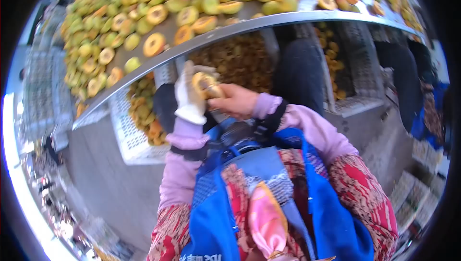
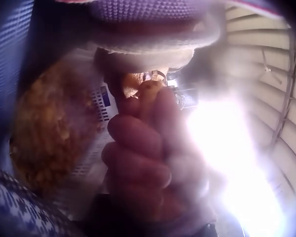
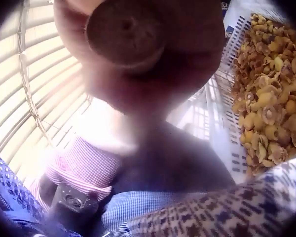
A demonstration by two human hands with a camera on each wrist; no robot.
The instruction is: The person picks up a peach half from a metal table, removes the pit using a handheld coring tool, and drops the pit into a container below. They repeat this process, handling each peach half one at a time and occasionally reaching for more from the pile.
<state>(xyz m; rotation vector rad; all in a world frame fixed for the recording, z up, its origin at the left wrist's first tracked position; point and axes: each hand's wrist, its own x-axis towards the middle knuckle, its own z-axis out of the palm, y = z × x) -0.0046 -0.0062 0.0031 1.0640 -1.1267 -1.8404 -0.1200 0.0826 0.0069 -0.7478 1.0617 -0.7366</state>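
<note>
My left hand [image 1: 188, 93], in a white glove, holds a yellow peach half [image 1: 204, 83] with its cut face turned up, just below the table edge. Against that fruit works my bare right hand [image 1: 236, 99], its fingers curled round a tool with a round wooden handle [image 3: 126, 32]. The handle's blunt end, dented in the middle, faces the right wrist view. In the left wrist view the right fist [image 2: 138, 153] shows from the finger side. The tool's working end is hidden between the hands and the peach half.
A metal-edged table [image 1: 269, 20] ahead bears many peach halves [image 1: 187, 16]. Below stand a crate of brownish pieces [image 1: 240, 59], a white crate of fruit [image 1: 122, 136] at left and another crate [image 1: 357, 105] at right. Another person's dark-clad leg [image 1: 406, 76] is at far right.
</note>
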